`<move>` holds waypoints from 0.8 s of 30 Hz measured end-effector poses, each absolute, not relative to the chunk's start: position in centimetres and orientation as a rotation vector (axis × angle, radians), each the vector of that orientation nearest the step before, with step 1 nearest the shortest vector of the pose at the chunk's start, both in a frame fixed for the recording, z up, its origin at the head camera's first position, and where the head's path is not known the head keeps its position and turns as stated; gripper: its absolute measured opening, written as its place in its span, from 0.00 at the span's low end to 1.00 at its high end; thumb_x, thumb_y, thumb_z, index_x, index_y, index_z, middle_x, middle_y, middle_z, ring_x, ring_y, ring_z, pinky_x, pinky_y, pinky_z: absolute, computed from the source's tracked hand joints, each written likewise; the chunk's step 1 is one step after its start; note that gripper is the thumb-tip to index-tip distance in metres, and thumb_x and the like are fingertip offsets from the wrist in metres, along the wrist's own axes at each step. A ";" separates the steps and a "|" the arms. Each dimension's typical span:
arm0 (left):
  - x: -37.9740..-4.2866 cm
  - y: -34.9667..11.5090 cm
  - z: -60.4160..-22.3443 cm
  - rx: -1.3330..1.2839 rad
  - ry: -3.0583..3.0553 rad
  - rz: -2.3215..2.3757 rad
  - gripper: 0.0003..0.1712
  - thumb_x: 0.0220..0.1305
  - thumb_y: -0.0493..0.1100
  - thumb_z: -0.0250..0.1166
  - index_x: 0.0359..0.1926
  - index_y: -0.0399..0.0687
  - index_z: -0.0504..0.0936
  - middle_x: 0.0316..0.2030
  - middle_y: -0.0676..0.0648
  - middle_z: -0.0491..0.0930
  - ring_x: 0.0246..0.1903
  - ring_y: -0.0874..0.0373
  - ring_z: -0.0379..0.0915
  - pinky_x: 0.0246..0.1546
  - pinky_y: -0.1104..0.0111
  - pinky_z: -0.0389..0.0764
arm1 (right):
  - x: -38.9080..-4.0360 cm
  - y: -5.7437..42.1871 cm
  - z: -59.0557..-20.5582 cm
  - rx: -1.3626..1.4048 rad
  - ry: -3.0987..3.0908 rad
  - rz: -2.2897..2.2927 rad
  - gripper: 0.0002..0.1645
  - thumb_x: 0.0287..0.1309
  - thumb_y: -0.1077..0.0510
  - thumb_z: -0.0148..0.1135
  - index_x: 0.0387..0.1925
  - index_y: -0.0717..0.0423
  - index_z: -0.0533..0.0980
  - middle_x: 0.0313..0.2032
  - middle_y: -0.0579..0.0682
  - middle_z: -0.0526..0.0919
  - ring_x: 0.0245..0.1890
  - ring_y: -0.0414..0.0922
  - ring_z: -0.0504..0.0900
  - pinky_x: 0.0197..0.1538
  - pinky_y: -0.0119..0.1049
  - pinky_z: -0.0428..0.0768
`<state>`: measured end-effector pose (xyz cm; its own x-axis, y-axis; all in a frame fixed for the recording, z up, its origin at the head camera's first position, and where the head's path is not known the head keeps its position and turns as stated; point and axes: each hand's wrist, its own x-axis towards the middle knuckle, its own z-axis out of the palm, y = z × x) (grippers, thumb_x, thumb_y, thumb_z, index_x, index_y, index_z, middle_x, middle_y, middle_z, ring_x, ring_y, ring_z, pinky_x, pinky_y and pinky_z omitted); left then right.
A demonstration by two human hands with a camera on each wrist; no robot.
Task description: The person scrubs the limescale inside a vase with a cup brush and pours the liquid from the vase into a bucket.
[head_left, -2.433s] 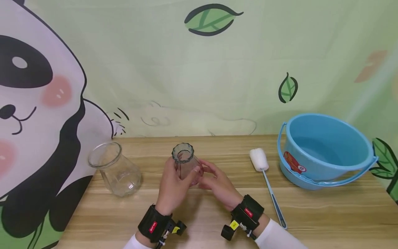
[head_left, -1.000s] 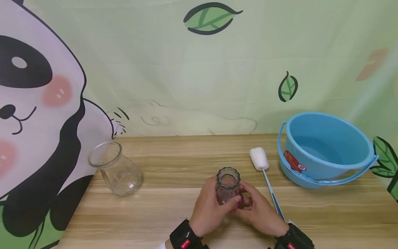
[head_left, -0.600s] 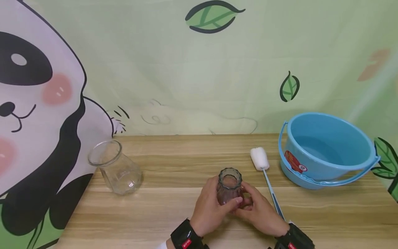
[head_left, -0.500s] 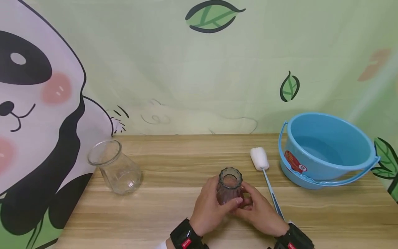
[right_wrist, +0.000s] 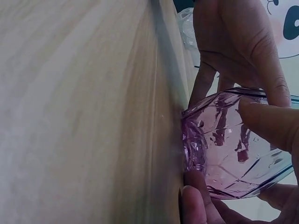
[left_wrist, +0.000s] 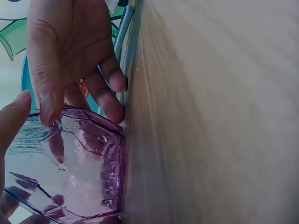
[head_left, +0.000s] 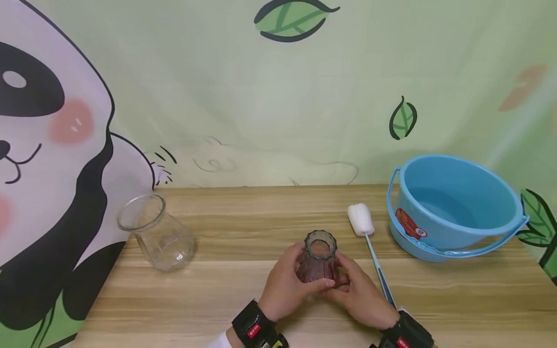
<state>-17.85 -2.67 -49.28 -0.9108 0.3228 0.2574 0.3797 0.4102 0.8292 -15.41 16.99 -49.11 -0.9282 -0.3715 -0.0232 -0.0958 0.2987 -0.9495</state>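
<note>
A small glass vase (head_left: 316,268) with a scalloped grey-blue rim and a pinkish-purple, faceted body stands upright near the front middle of the table. My left hand (head_left: 285,285) grips its left side, thumb across the front. Around the right side curl the fingers of my right hand (head_left: 364,298). In the left wrist view the base of the vase (left_wrist: 77,163) appears to meet the wood, and the right wrist view shows the vase (right_wrist: 229,144) likewise. The far-side fingers are partly hidden in the head view.
A larger clear glass vase (head_left: 171,246) stands at the left. Right of my hands lies a white sponge brush (head_left: 361,220) with a blue handle, its end by the right wrist strap. A blue bucket (head_left: 457,237) stands at the back right against the printed cloth (head_left: 278,106).
Since 2.4 s ago, both hands have carried the small vase rightward and towards me. Over the last half second it stays nearly in place, and the left hand's grip shifts slightly.
</note>
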 end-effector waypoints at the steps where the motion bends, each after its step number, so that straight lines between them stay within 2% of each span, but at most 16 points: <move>1: -17.9 -2.7 -49.4 -0.647 -2.590 -1.557 0.45 0.44 0.67 0.74 0.64 0.72 0.66 0.57 0.55 0.75 0.56 0.66 0.65 0.55 0.52 0.71 | -15.5 17.0 -49.1 -0.442 2.324 -1.684 0.50 0.56 0.56 0.69 0.74 0.48 0.51 0.59 0.60 0.69 0.45 0.45 0.80 0.42 0.36 0.83; 4: -18.1 -2.8 -49.6 -0.649 -2.589 -1.604 0.48 0.43 0.66 0.74 0.65 0.66 0.66 0.57 0.55 0.75 0.55 0.64 0.65 0.54 0.51 0.71 | -15.5 17.0 -49.2 -0.447 2.340 -1.679 0.50 0.57 0.57 0.69 0.74 0.49 0.50 0.59 0.60 0.68 0.45 0.45 0.80 0.42 0.36 0.83; 7: -17.9 -2.9 -49.2 -0.653 -2.571 -1.711 0.49 0.44 0.61 0.76 0.67 0.58 0.66 0.57 0.53 0.75 0.55 0.62 0.66 0.55 0.50 0.70 | -15.4 17.0 -49.1 -0.431 2.387 -1.641 0.51 0.57 0.55 0.69 0.74 0.50 0.50 0.59 0.61 0.68 0.44 0.44 0.80 0.42 0.36 0.83; 11: -17.2 -2.9 -48.0 -0.643 -2.530 -1.895 0.48 0.46 0.50 0.78 0.67 0.52 0.65 0.58 0.47 0.75 0.55 0.60 0.67 0.56 0.50 0.70 | -15.3 17.0 -49.1 -0.407 2.421 -1.611 0.51 0.56 0.54 0.69 0.74 0.51 0.50 0.59 0.61 0.68 0.43 0.43 0.80 0.41 0.37 0.82; 13: -17.1 -2.9 -47.8 -0.637 -2.519 -1.955 0.48 0.47 0.48 0.78 0.68 0.51 0.64 0.58 0.46 0.74 0.55 0.60 0.67 0.56 0.50 0.70 | -15.4 17.0 -49.3 -0.399 2.419 -1.612 0.51 0.56 0.56 0.69 0.74 0.51 0.50 0.60 0.61 0.68 0.43 0.43 0.80 0.41 0.37 0.82; 17: -17.3 -3.0 -48.5 -0.648 -2.488 -2.017 0.49 0.47 0.47 0.78 0.68 0.51 0.64 0.58 0.46 0.74 0.54 0.59 0.68 0.55 0.52 0.72 | -15.5 17.0 -49.6 -0.383 2.405 -1.628 0.51 0.56 0.58 0.69 0.74 0.52 0.49 0.60 0.61 0.68 0.43 0.44 0.79 0.41 0.38 0.82; 24: -18.3 -2.8 -51.6 -0.616 -2.493 -1.944 0.49 0.44 0.56 0.78 0.67 0.60 0.65 0.56 0.56 0.75 0.53 0.62 0.68 0.53 0.57 0.74 | -15.6 17.1 -49.6 -0.362 2.390 -1.641 0.51 0.56 0.57 0.70 0.74 0.49 0.50 0.60 0.61 0.68 0.42 0.44 0.79 0.40 0.37 0.83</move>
<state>-18.34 -2.84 -51.61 -0.9239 0.3429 0.1696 0.2480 0.1994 0.9480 -15.64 17.13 -49.56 -0.9456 -0.3226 -0.0408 -0.0777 0.3461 -0.9350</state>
